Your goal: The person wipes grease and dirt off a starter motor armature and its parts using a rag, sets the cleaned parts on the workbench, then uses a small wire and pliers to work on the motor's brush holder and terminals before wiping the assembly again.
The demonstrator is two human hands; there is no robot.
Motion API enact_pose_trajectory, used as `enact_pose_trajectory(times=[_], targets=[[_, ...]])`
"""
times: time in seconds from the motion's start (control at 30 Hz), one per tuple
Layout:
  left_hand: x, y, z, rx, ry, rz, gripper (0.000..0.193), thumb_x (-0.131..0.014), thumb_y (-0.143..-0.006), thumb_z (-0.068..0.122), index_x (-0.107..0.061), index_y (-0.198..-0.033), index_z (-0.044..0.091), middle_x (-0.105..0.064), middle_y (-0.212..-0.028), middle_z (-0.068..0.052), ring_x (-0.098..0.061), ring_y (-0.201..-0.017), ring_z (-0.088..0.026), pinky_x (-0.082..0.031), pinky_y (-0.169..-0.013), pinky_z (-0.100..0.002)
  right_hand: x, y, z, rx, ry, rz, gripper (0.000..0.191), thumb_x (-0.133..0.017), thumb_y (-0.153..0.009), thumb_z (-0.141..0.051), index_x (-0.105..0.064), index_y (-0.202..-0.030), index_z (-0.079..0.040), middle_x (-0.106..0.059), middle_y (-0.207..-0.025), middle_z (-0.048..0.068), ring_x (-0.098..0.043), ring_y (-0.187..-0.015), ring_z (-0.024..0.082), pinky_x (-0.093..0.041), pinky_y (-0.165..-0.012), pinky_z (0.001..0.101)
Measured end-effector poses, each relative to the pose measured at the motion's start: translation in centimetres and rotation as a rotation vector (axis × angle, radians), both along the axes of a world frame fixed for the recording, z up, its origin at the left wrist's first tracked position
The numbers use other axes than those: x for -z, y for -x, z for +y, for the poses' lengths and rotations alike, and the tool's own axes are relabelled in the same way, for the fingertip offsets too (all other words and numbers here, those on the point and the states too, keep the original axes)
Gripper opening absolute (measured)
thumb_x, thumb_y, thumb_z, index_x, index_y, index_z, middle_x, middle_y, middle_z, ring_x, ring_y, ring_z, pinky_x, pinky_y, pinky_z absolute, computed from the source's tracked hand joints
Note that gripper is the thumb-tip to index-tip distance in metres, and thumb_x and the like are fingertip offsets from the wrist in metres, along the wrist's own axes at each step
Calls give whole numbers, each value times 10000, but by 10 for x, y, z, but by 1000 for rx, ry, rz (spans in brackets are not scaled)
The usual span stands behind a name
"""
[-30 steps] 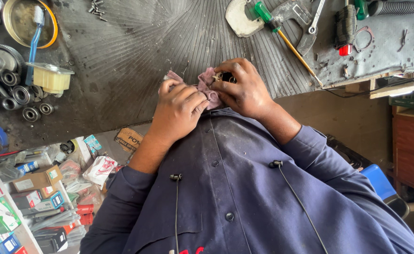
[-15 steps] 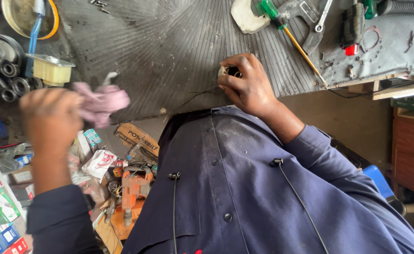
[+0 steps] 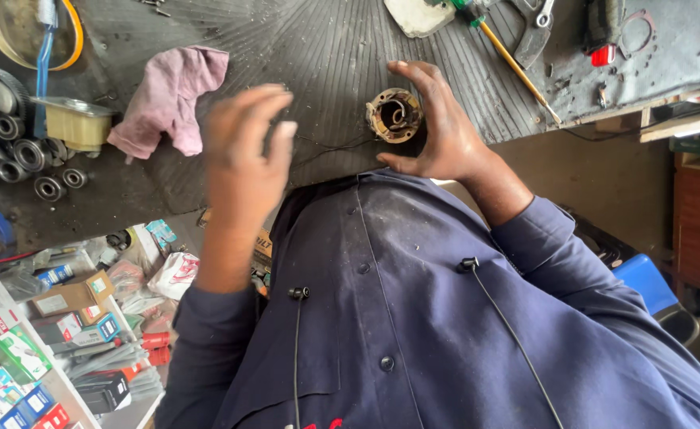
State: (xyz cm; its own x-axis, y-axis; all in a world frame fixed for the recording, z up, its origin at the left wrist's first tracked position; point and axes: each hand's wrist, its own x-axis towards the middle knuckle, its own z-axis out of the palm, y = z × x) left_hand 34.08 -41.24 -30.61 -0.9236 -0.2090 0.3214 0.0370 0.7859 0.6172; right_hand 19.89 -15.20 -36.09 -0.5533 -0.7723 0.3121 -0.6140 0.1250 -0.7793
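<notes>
My right hand [image 3: 445, 131] is curled around a small round metal part [image 3: 394, 115] with brown windings inside, which rests on the dark ribbed bench mat [image 3: 318, 56]. A thin black wire runs from the part toward my chest. My left hand [image 3: 243, 159] hovers above the bench edge with fingers spread, blurred and holding nothing. A pink rag [image 3: 171, 99] lies crumpled on the mat to its left. My dark blue work shirt fills the lower part of the view.
Several bearings [image 3: 24, 159] and a yellowish box-shaped part [image 3: 76, 123] sit at the bench's left end under a yellow bowl [image 3: 28, 32]. A green-handled screwdriver [image 3: 509, 56] and a wrench [image 3: 537, 32] lie at the far right. Small cartons [image 3: 48, 342] crowd the lower left.
Both hands were wiping the part with the rag. My left hand carried the rag left, dropped it on the mat, and has come back empty. My right hand stayed on the part.
</notes>
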Motion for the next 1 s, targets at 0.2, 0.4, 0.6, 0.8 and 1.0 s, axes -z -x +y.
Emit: enact_pose_trajectory(times=[0.2,0.4,0.6,0.8,1.0], targets=[[17,49,41,258,-98,-28,324,-704,-1004,99,-663,-1324,66,-689,-1232,-110,-664,-1105,-325,-536,-954,-424,11,1,9,48,-68,57,906,-961,-761,-165,-453,-1497,-23,-586,-1433,174,-538,-1396,395,-397,-1244,502],[29,59,53,226,-239,-100,84,-714,-1020,81,-712,-1088,32,-722,-1008,-106,-717,-896,-306,-566,-766,-372,14,7,12,62,-31,93,835,-973,-740,-195,-550,-1441,-31,-605,-1353,174,-562,-1322,390,-450,-1169,492],[31,44,66,118,-322,-115,101,-733,-982,39,-716,-1077,13,-746,-997,-106,-740,-802,-223,-578,-718,-311,13,10,13,55,0,93,827,-978,-762,-226,-549,-1444,-38,-616,-1360,149,-613,-1249,343,-495,-1080,455],[36,30,76,69,-423,-82,128,-737,-964,-2,-701,-1087,-2,-747,-1019,-104,-764,-893,-169,-618,-801,-276,12,12,14,58,4,82,822,-982,-753,-230,-555,-1430,-42,-616,-1365,147,-617,-1234,337,-505,-1062,437],[28,35,69,-52,-427,-28,146,-741,-1001,10,-690,-1133,45,-774,-1055,-83,-769,-974,-196,-603,-899,-321,10,10,14,58,-25,17,875,-985,-744,-228,-517,-1462,-51,-608,-1376,155,-614,-1232,348,-513,-1062,430]])
